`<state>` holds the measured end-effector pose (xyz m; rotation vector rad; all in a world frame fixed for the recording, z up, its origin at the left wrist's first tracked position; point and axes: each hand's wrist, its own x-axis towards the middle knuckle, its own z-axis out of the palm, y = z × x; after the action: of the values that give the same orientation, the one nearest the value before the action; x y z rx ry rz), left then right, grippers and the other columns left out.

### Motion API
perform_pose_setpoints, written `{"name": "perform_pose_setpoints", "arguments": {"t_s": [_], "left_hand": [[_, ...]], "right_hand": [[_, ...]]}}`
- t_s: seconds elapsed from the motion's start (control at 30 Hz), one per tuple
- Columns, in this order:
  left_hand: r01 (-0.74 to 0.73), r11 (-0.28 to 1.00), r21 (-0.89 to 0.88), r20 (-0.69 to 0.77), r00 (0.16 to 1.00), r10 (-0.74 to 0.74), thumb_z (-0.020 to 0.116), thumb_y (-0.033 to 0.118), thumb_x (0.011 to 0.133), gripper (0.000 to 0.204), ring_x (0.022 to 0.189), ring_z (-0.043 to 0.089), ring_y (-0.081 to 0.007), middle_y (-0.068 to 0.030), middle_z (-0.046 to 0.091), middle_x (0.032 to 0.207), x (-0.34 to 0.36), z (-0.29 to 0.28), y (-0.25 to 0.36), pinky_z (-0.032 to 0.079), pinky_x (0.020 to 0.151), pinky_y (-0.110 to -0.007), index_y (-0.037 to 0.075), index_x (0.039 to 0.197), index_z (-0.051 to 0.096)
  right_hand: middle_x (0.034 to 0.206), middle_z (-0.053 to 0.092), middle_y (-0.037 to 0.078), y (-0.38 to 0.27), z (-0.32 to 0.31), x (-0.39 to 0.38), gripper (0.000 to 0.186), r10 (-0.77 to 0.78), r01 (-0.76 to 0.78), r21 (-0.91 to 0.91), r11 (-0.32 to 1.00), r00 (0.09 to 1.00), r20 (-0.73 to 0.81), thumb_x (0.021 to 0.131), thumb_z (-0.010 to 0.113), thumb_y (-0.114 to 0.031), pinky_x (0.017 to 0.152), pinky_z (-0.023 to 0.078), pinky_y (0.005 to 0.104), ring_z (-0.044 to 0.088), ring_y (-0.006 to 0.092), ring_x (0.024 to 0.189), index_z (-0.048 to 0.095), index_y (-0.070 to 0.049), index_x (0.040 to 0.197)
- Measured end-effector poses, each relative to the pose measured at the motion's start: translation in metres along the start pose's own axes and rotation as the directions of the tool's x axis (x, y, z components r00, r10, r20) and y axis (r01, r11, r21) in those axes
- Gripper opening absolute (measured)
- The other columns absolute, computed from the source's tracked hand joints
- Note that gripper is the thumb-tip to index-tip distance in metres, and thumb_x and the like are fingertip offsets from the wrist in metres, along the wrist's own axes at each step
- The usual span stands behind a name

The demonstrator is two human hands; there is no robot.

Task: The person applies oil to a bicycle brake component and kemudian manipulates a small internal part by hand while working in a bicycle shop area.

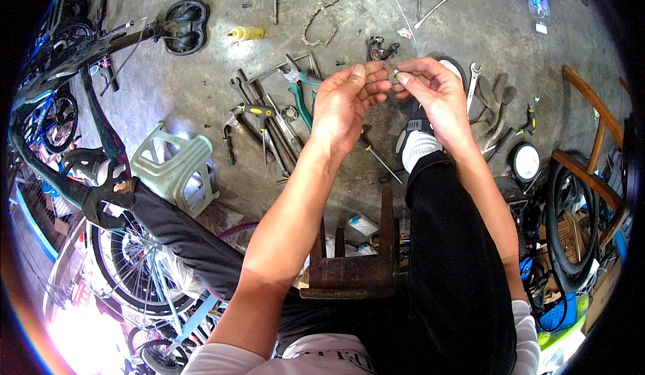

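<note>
Above the floor in the upper middle, my two hands are close together. My right hand pinches a small round metal piece between thumb and fingers; its exact kind is too small to tell. Beside it, my left hand is cupped, its fingers loosely curled and apart, and nothing shows clearly in it. Just beyond the hands lies a dark metal bike part. Left of my left hand are green-handled pliers, a yellow-and-black handled hammer and several other hand tools. Below the hands rests a screwdriver.
A green plastic stool and a bike frame with a black saddle stand at left. Farther off lie a chain, a yellow bottle and a clear bottle. At right are a wrench, a tyre and a wooden chair.
</note>
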<state>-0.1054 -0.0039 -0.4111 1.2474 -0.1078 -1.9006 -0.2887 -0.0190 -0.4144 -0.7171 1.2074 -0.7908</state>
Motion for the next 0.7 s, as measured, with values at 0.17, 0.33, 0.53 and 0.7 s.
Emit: {"name": "perform_pose_setpoints", "arguments": {"t_s": [0.17, 0.33, 0.53, 0.7], "left_hand": [[0.013, 0.998, -0.055, 0.009, 1.000, -0.013, 0.055, 0.020, 0.106, 0.035, 0.101, 0.067, -0.0192, -0.0130, 0.070, 0.116, 0.000, -0.002, -0.001, 0.054, 0.087, -0.033, -0.006, 0.128, 0.062], [-0.112, 0.958, 0.264, -0.072, 0.988, 0.136, 0.069, 0.019, 0.099, 0.022, 0.082, 0.062, -0.0120, -0.0054, 0.070, 0.094, 0.003, 0.003, -0.010, 0.049, 0.073, -0.027, -0.001, 0.109, 0.071], [-0.028, 0.602, 0.798, -0.258, 0.887, 0.383, 0.073, 0.027, 0.097, 0.029, 0.064, 0.053, -0.0066, -0.0008, 0.064, 0.076, -0.006, -0.010, -0.017, 0.044, 0.057, -0.026, 0.000, 0.087, 0.067], [-0.192, 0.517, 0.834, -0.304, 0.622, 0.721, 0.073, 0.017, 0.094, 0.029, 0.074, 0.059, -0.0114, -0.0053, 0.067, 0.096, -0.003, -0.072, 0.009, 0.051, 0.067, -0.027, -0.001, 0.116, 0.065]], "right_hand": [[0.100, 0.073, 0.006, 0.000, -0.001, 0.000, 0.017, -0.019, 0.019, -0.005, 1.000, 1.000, -0.003, 0.096, 0.069, -0.007, 0.077, 0.057, 0.0284, 0.070, 0.0140, 0.087, 0.069, 0.001, 0.112], [0.100, 0.073, 0.005, 0.008, -0.003, 0.000, 0.015, -0.034, 0.036, -0.048, 0.998, 0.999, 0.033, 0.097, 0.068, -0.005, 0.077, 0.057, 0.0281, 0.070, 0.0128, 0.088, 0.070, 0.000, 0.111], [0.099, 0.072, 0.006, 0.016, 0.002, 0.002, 0.016, 0.003, 0.001, -0.067, 0.998, 0.998, 0.055, 0.098, 0.066, -0.005, 0.076, 0.058, 0.0287, 0.070, 0.0135, 0.086, 0.068, 0.000, 0.112], [0.103, 0.071, 0.008, 0.021, 0.002, 0.007, 0.021, 0.017, -0.018, 0.016, 1.000, 1.000, 0.023, 0.100, 0.065, -0.010, 0.076, 0.057, 0.0303, 0.071, 0.0178, 0.087, 0.067, 0.002, 0.117]]}}
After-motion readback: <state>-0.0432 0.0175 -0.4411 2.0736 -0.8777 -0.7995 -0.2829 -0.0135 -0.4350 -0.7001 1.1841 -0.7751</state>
